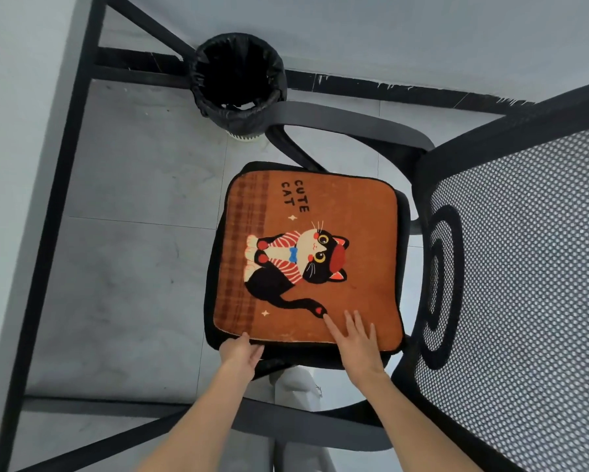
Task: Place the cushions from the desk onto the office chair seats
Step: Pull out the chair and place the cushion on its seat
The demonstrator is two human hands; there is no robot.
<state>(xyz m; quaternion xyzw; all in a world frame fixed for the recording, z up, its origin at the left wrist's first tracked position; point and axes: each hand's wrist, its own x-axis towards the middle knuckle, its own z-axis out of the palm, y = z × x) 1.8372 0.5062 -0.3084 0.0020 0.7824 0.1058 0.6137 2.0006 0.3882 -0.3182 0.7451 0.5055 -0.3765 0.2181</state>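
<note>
An orange square cushion (pixel 347 233) with a black cat and the words CUTE CAT lies flat on the black seat of an office chair (pixel 398 352). My left hand (pixel 240 352) touches the cushion's near left edge, fingers curled under the rim. My right hand (pixel 357 342) rests flat on the cushion's near right part, fingers spread. The chair's mesh backrest (pixel 524 301) rises at the right. No other cushion is in view.
A black-lined waste bin (pixel 238 83) stands on the tiled floor beyond the chair. The desk's black metal frame (pixel 65 185) runs along the left and back. A chair armrest (pixel 347 122) arcs above the cushion; another crosses near my forearms.
</note>
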